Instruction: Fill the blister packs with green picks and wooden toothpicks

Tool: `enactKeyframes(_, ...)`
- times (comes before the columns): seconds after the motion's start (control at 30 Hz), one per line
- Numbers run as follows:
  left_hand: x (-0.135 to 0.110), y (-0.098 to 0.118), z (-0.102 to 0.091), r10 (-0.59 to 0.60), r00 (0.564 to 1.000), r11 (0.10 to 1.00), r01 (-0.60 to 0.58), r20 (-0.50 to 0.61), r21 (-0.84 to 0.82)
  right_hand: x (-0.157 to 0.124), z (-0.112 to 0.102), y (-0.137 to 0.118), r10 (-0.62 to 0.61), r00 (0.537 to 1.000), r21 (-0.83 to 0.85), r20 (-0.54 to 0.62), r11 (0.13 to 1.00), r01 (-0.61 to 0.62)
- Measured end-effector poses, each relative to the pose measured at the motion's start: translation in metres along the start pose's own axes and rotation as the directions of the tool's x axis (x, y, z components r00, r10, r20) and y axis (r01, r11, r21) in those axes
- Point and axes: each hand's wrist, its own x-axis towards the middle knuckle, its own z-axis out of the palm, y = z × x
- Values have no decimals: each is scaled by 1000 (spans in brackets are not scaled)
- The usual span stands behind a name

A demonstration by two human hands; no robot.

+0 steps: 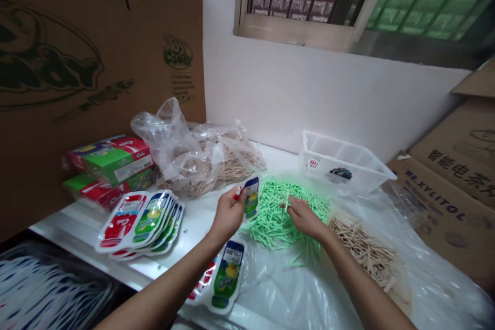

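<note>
We pinch a pale stick, long axis near upright, in our right hand over the green stick pile, right of the packet clamped in our left hand.

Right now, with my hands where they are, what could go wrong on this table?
Green sticks lie loose right beside the tan sticks, so a sweep of the right hand might mix them. The bottle-printed packs are stacked unevenly near the front edge of the white table; a bump could send some off. The single pack below the left hand also lies near that edge and might get knocked.
</note>
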Motion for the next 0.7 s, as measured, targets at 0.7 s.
enactKeyframes(0.7, 29, -53, 96, 316, 937, 928, -338, 145, 157, 7, -16, 9, 282, 956, 784, -73, 609, -120)
